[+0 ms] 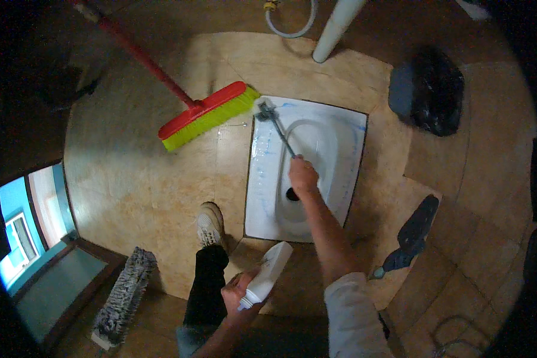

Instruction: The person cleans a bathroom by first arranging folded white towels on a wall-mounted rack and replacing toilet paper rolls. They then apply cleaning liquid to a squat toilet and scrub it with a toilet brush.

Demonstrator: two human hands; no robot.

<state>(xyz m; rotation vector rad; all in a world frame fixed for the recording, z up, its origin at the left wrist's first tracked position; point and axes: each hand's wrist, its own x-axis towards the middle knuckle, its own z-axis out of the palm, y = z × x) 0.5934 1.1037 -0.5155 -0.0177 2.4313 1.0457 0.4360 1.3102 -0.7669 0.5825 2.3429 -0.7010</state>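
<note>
My right hand (303, 176) grips the handle of a toilet brush (281, 132). The brush's bristle head rests at the far left corner of a white squat toilet pan (262, 215) set in the floor. Blue streaks of liquid mark the pan's rim on both sides, and its dark drain hole (292, 194) lies just beside my right wrist. Nearer to me, my left hand (239, 288) holds a white plastic bottle (273, 270), tilted with its cap end towards me. The bottle is in front of the pan's near edge.
Beside the pan's far left corner stands a red broom (201, 112) with yellow-green bristles. A bin with a black bag (436, 94) is at the right. A grey pipe (338, 31) meets the floor behind. A grey-and-white mop head (125, 297) is at lower left, near an open window (27, 223).
</note>
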